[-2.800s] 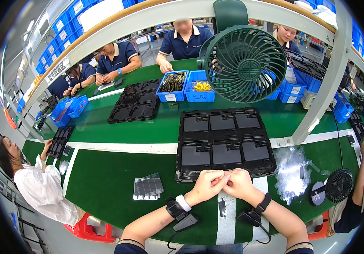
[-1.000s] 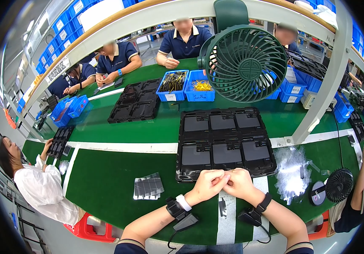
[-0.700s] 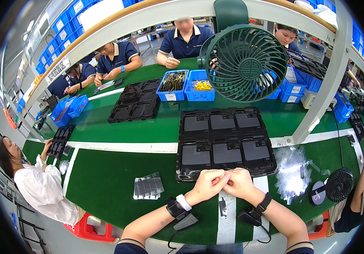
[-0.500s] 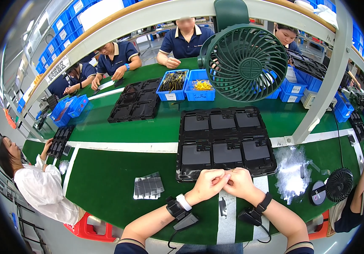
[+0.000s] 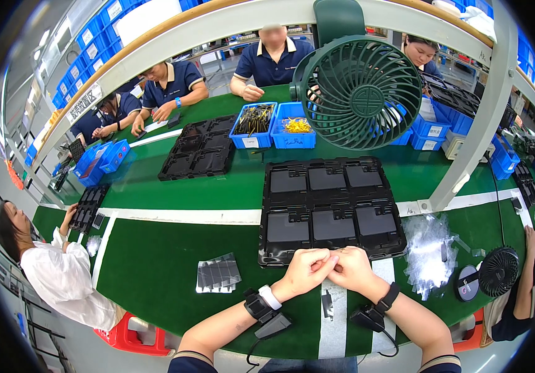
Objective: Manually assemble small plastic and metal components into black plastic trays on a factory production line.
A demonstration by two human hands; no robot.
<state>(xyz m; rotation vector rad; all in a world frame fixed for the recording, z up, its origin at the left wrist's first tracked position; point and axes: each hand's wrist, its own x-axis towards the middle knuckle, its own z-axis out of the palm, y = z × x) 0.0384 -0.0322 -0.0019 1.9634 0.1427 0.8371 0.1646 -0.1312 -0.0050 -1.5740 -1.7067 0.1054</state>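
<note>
My left hand (image 5: 307, 271) and my right hand (image 5: 356, 270) meet at the near edge of a black plastic tray (image 5: 327, 202). Both are closed, fingertips and thumbs pressed together. Whatever they may be pinching is hidden by the fingers. Flat dark rectangular panels (image 5: 288, 227) lie in the tray's compartments, in two rows. Left of my hands, a small fanned stack of dark film pieces with clear edges (image 5: 218, 273) rests on the green mat. A heap of crumpled clear film (image 5: 430, 256) lies to the right of the tray. Below my hands, a small dark strip (image 5: 328, 305) sits on white tape.
A green fan (image 5: 367, 99) hangs over the bench beside a white metal post (image 5: 470, 140). Behind the tray stand blue bins of dark (image 5: 244, 142) and yellow parts (image 5: 297, 142). Another black tray (image 5: 198, 149) is farther left. A small black fan (image 5: 499, 271) stands right. Co-workers surround the bench.
My hands and the tray hold still. At the right edge, a co-worker's hands have shifted and come closer together. A co-worker at the far left has moved their hands slightly.
</note>
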